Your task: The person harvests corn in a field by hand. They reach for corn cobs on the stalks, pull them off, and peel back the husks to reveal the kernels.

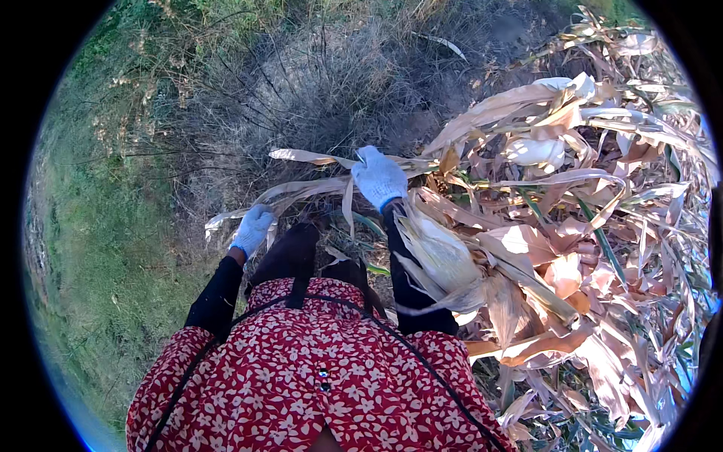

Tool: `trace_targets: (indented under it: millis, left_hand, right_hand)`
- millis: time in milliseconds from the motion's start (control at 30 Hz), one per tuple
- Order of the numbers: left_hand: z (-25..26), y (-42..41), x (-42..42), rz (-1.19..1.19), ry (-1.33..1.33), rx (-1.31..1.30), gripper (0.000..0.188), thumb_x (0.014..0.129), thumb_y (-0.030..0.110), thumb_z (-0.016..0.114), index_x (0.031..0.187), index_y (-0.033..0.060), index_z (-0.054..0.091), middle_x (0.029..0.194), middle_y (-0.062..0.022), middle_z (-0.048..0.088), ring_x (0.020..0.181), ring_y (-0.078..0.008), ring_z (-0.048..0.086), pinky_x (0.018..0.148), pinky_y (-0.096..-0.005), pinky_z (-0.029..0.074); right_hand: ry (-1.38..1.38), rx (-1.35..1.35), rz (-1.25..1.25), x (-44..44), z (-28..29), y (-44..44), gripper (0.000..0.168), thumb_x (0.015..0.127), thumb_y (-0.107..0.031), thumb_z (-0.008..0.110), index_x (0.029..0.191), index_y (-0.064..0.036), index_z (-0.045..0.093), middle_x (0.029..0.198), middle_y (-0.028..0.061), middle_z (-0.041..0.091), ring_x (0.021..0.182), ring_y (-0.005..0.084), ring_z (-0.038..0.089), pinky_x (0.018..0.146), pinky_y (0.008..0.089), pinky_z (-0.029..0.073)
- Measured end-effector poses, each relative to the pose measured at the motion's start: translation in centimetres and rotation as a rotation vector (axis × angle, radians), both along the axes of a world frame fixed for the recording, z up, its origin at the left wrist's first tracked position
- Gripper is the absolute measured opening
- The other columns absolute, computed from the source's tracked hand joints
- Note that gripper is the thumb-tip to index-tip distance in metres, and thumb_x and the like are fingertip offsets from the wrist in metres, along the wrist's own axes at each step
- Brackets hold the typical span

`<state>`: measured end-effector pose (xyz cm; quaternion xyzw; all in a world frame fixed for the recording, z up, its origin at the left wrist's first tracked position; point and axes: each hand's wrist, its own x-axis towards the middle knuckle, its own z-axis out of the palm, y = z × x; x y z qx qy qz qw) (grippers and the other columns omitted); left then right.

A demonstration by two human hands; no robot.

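Observation:
My right hand (379, 176), in a white knitted glove with a blue cuff, is closed around dry corn leaves (309, 156) that stick out on both sides of the fist. A small dark, shiny edge shows by its thumb, too small to name. My left hand (254, 229), gloved alike, lies lower and to the left with its fingers curled. A long pale corn leaf (299, 189) runs down to it; whether the fingers grip this leaf is hidden. Beside my right forearm, an ear of corn in pale husk (443, 257) hangs partly over the black sleeve.
Dry corn plants (565, 237) with bent leaves crowd the right side. Another husked ear (536, 151) catches the sun there. Ahead lie dry grass and thin twigs (316, 85); green grass (107, 271) covers the left. A black cord (406, 344) crosses my red flowered shirt.

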<state>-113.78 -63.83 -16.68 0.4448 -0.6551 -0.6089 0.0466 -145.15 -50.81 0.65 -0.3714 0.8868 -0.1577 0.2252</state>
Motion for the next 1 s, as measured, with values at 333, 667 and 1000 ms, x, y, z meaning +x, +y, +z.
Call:
trace_targets:
  millis: [333, 667, 1000]
  left_hand:
    - [-3.6, 1.1, 6.5, -0.014, -0.03, 0.291, 0.025, 0.093, 0.013, 0.053, 0.111, -0.0028, 0.058, 0.092, -0.0087, 0.067, 0.08, -0.0161, 0.066, 0.071, -0.0291, 0.054]
    - [13.3, 4.1, -14.1, -0.506, 0.1, 0.003, 0.035, 0.094, 0.018, 0.055, 0.123, -0.0021, 0.057, 0.096, -0.0074, 0.065, 0.088, -0.0128, 0.061, 0.079, -0.0296, 0.05]
    - [42.1, 18.8, -32.4, -1.166, 1.302, -0.737, 0.038, 0.084, 0.02, 0.07, 0.119, 0.0101, 0.061, 0.109, -0.01, 0.065, 0.104, -0.0302, 0.063, 0.095, -0.0439, 0.049]
  right_hand:
    - [0.078, 0.547, -0.493, -5.8, -1.7, 19.7, 0.036, 0.086, -0.036, 0.057, 0.105, -0.007, 0.064, 0.106, 0.0223, 0.068, 0.1, 0.0402, 0.065, 0.087, 0.05, 0.05]
    - [0.058, 0.25, -0.71, -4.5, -1.9, 19.1, 0.036, 0.084, -0.036, 0.055, 0.102, -0.006, 0.063, 0.103, 0.0234, 0.067, 0.099, 0.0408, 0.064, 0.086, 0.0493, 0.051]
    - [-0.09, 0.175, -0.773, -1.2, -4.0, 25.6, 0.03, 0.09, -0.033, 0.058, 0.107, -0.009, 0.064, 0.093, 0.0161, 0.069, 0.087, 0.0321, 0.067, 0.072, 0.042, 0.053]
